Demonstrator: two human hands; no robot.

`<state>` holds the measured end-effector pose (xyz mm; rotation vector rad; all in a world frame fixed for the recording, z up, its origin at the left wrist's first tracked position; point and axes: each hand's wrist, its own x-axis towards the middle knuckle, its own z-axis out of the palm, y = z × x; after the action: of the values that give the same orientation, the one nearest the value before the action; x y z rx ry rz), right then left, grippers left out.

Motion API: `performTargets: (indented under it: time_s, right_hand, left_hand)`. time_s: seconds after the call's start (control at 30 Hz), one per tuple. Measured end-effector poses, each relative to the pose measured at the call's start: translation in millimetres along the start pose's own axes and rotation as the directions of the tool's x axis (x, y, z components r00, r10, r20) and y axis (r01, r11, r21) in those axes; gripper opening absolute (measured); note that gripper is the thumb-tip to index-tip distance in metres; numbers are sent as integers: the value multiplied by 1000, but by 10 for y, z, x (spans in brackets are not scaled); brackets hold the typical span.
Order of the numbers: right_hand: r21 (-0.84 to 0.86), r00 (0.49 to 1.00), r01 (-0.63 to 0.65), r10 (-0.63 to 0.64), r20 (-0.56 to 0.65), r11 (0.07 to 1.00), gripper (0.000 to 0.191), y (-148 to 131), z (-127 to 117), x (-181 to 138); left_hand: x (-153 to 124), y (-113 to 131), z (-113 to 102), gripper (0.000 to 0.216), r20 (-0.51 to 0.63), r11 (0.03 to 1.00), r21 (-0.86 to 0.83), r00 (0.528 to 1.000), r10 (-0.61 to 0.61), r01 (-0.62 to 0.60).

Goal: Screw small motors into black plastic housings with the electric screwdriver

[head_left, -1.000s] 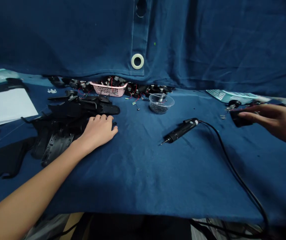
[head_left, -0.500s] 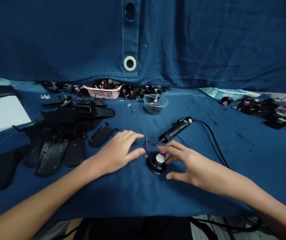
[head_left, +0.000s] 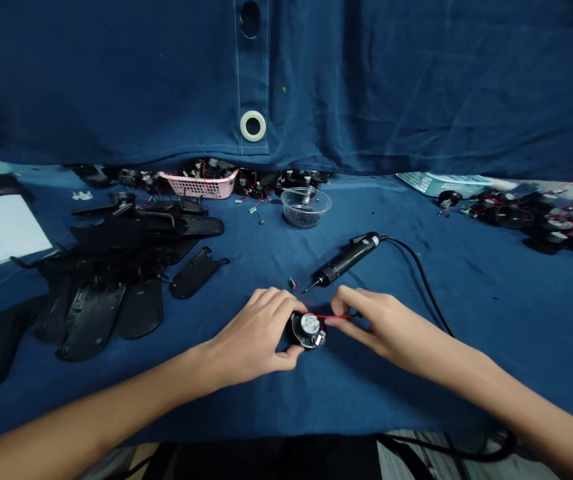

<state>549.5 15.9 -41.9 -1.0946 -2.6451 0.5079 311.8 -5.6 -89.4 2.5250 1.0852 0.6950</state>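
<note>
You are gripping the round black motor (head_left: 308, 331) with your left hand (head_left: 251, 335) and pinching its red wire (head_left: 333, 316) with your right hand (head_left: 381, 327); the motor is sitting between them on the blue cloth (head_left: 346, 393), wire running rightward.

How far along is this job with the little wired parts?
Hard to tell exactly. Looks done: black plastic casing pieces are heaped at left. In hand: the left hand holds a round black component while the right hand pinches its red wire. Still waiting: more wired components at right and around the pink basket; the electric screwdriver lies idle.
</note>
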Motion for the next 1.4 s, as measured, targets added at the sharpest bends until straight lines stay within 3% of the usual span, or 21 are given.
performTargets:
  time_s: [0.1,0.17,0.27,0.33,0.4,0.47,0.57,0.63,0.7,0.8,0.93,1.03,1.27,1.4]
  right_hand:
    - [112,987,-12,29,-159,994,13,-15,-46,-31]
    - [214,982,-5,46,-185,977,25,-12,-80,-33]
    - [377,999,-5,17,-30,926,70,20,-123,-1]
    - [485,991,-19,-48,124,874,83,56,-133,42]
    - [580,971,-43,-101,215,814,80,88,-118,95]
    - [646,970,-91,-80,231,758,63,99,-75,148]
    - [693,987,-134,35,156,709,36,55,24,205]
    - [691,992,-129,103,80,711,31,-4,90,218]
    - [659,988,-122,154,11,742,32,-61,136,208]
    - [533,983,-60,143,-114,844,35,-90,151,161]
    - [200,934,16,56,-352,980,28,-34,91,56]
    - [3,884,12,-9,-467,1000,28,-15,43,-23]
    - [-78,914,19,-48,-402,997,24,-41,30,-100]
    - [-397,911,-125,-53,-408,909,24,-36,15,-152]
  left_hand:
    - [-11,12,-25,43,-104,999,-26,994,35,-38]
    - [-15,35,-72,47,-135,995,-85,990,47,-59]
    - [-17,79,-163,54,-110,968,-242,993,33,-59]
    - [-20,103,-205,55,-76,935,-355,997,-8,-20]
    - [-26,118,-212,53,-46,889,-456,997,-59,31]
    - [-36,129,-186,50,-26,839,-539,994,-105,75]
    - [-48,155,-108,48,-34,760,-637,980,-195,129]
    - [-45,185,-56,53,-43,699,-697,964,-262,159]
    - [-29,223,-23,57,-56,663,-725,943,-327,187]
    - [4,279,-17,58,-102,703,-678,920,-378,213]
    - [17,310,-44,58,-172,792,-587,929,-328,171]
    - [6,302,-32,58,-186,796,-595,943,-275,115]
    - [9,301,-23,55,-199,831,-551,956,-217,74]
    - [46,277,-65,49,-167,916,-379,964,-207,131]
